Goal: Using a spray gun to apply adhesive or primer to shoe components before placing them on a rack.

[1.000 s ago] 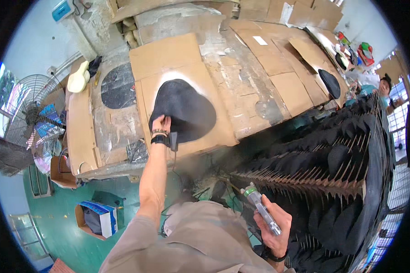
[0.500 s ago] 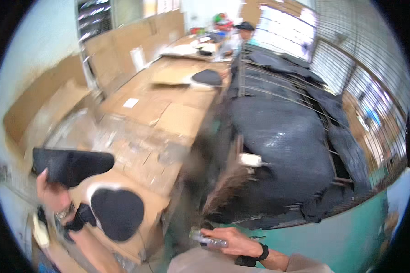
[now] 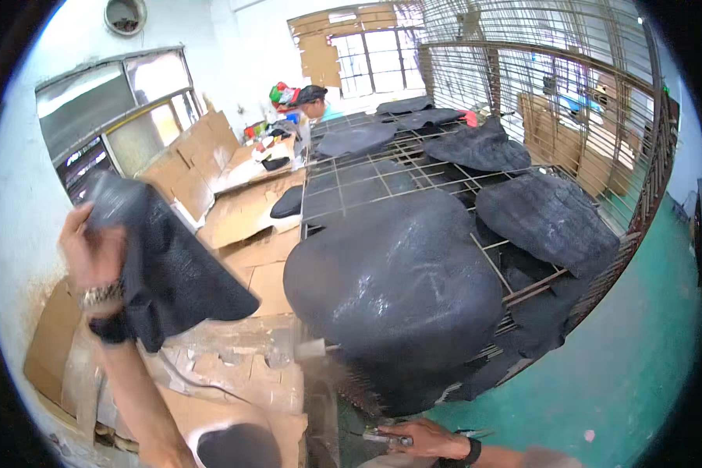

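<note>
My left hand (image 3: 93, 246) is raised at the left, fingers closed on the upper edge of a black leather piece (image 3: 168, 265). The piece hangs down in a grainy sheet above the cardboard-covered table (image 3: 285, 382). Low in front of me, my right hand (image 3: 433, 438) is closed around a small silver-grey metal tool (image 3: 386, 435), whose exact kind I cannot make out. A second black piece (image 3: 239, 446) lies flat on the table near the lower edge, with a white patch around its rim.
Right of the table stands a wire-mesh rack (image 3: 515, 292), with a large black leather sheet (image 3: 398, 281) and several others laid over it. An upright mesh panel (image 3: 554, 101) rises behind. Another person (image 3: 314, 108) is at the far end. Green floor (image 3: 593, 374) lies to the right.
My left hand has lifted the black leather piece higher. The view has swung, so the rack fills more of the middle and the table piece sits lower. My right hand still grips the tool.
</note>
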The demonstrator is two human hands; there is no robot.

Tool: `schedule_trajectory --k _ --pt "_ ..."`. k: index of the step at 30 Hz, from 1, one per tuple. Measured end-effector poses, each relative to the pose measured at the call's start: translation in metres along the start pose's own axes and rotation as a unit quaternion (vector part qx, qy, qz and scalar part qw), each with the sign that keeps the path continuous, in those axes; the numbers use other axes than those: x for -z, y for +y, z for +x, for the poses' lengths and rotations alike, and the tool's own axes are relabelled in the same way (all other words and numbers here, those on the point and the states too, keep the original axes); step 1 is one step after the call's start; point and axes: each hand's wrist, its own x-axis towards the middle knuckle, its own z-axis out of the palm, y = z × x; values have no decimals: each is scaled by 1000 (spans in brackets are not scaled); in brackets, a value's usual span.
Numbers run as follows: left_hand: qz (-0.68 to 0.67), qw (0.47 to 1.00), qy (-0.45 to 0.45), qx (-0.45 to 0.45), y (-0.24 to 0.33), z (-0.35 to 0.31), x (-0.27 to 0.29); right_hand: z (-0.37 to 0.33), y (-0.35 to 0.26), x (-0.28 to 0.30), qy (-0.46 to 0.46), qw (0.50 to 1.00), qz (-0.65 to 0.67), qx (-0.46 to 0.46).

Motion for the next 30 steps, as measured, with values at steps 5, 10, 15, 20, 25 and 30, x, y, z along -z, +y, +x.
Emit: schedule_trajectory --k 5,10,15,20,25,30 --pt "-127 967 -207 82 -98 125 -116 15 79 -39 164 971 106 138" --pt "-179 956 -190 137 -154 175 -180 6 80 -26 221 971 6 94" --pt "21 979 -144 145 -256 185 -101 14 103 -31 239 961 -8 137" --pt "199 915 51 346 -326 115 60 8 85 -18 222 955 -87 176" --pt "136 935 32 325 -267 -84 116 13 64 -17 124 984 -43 124" --pt "65 914 231 326 -222 -312 204 33 37 4 -24 994 7 111"
